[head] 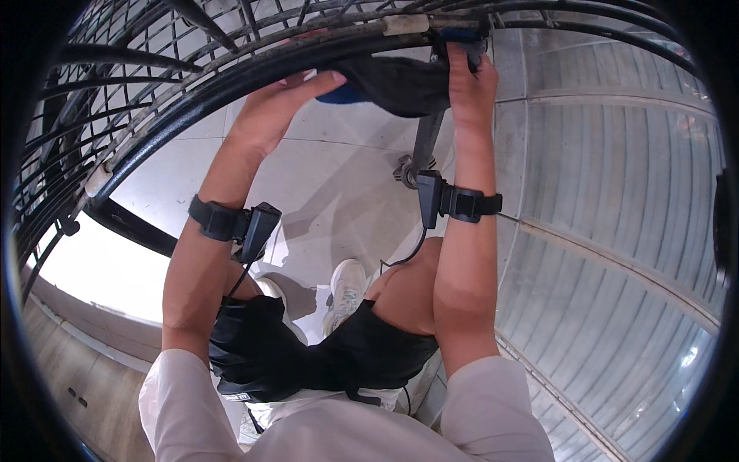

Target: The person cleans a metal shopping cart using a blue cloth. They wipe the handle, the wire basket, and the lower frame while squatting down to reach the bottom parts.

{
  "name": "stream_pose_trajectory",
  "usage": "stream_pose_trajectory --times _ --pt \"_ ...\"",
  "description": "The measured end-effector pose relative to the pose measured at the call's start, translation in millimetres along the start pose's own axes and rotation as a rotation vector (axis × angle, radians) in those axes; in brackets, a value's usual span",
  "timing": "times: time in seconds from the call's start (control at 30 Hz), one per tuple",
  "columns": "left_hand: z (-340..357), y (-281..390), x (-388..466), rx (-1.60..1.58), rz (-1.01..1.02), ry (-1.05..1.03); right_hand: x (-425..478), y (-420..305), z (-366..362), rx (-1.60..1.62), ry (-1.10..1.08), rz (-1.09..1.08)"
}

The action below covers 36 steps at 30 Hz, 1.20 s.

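A black wire-mesh cart or basket [190, 101] with a thick dark tubular rail spans the top of the head view. Just below the rail, my left hand [286, 104] grips the left end of a dark grey cloth [404, 86]; a blue patch shows beside the thumb. At the cloth's right end is my right hand [473, 78], its thumb raised against a blue part [462, 34] under the rail, with a greyish wad beside the fingers. The cloth hangs between both hands. The fingertips of both hands are partly hidden.
A metal leg [427, 138] runs down to a caster [409, 171] on the pale tiled floor [323, 190]. Ribbed translucent panels [600, 167] in metal frames stand at the right. Both wrists carry strapped black devices with cables. My white shoes [348, 291] are on the floor below.
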State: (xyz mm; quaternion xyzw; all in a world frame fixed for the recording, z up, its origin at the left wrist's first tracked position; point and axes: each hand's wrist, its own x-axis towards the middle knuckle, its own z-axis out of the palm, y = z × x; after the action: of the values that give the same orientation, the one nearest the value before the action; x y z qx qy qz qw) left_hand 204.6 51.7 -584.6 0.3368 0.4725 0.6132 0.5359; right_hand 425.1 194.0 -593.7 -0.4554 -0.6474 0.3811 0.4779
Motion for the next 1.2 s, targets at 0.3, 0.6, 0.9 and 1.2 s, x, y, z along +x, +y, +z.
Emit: stream_pose_trajectory --times 0.3,0.6,0.9,1.2 --pt "8.8 -5.9 -2.6 0.045 -0.046 0.131 -5.0 -10.5 -26.7 0.135 -0.362 0.135" --pt "11.6 -6.2 -4.8 -0.005 0.093 0.145 -6.2 -6.8 -3.2 0.072 -0.118 0.178" --pt "25.9 -12.8 -5.8 -0.281 0.005 0.231 -4.8 -12.7 16.2 -0.108 0.010 0.152" --pt "39.4 -14.4 -4.8 -0.068 -0.132 0.431 -8.4 -1.9 -4.5 0.135 -0.145 0.249"
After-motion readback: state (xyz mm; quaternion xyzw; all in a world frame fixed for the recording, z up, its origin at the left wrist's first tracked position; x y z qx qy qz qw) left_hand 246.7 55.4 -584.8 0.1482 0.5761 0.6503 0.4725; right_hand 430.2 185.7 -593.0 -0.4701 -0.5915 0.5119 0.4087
